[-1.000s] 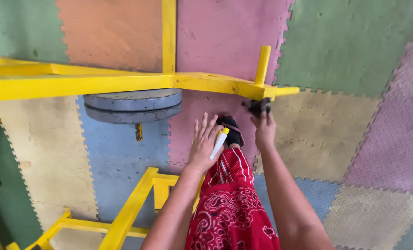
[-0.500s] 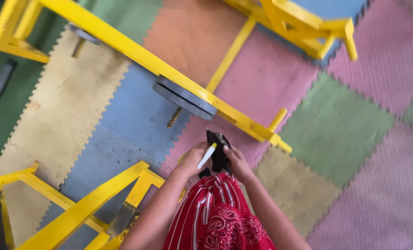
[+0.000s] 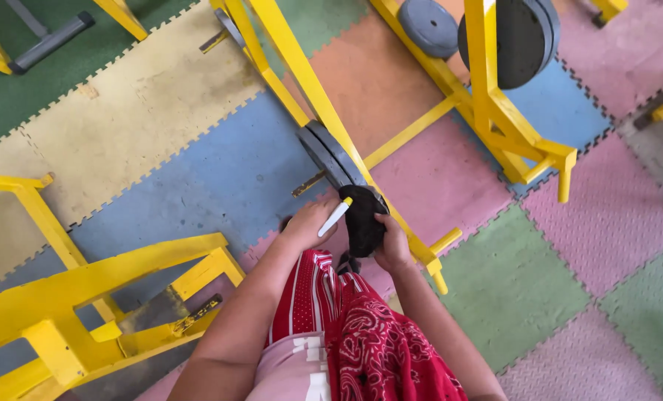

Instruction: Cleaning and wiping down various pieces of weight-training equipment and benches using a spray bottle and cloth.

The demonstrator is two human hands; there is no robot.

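Head view: interlocking foam floor mats in yellow, blue, green, orange and pink cover the ground, their toothed edges joined like puzzle pieces; yellow-painted steel frames stand upon them. One long yellow bar runs diagonally from the upper middle down to a short upright peg at its lower end; a pair of grey weight plates sits on this bar, just above the hands. A second yellow frame at upper right carries a dark weight plate, with a smaller grey plate beside it; a third yellow frame lies at lower left.

Left hand: fingers curled, grip closed around a white marker with a yellow cap, which points up and to the right; the fingertips also meet the black cloth. Right hand: grip closed on the lower right side of the black cloth, thumb pressed against it. The black cloth is bunched between the two hands, held against the yellow bar just below the grey plates; a loose end hangs downward. Red patterned trousers with white stripes fill the lower centre, beneath both forearms.
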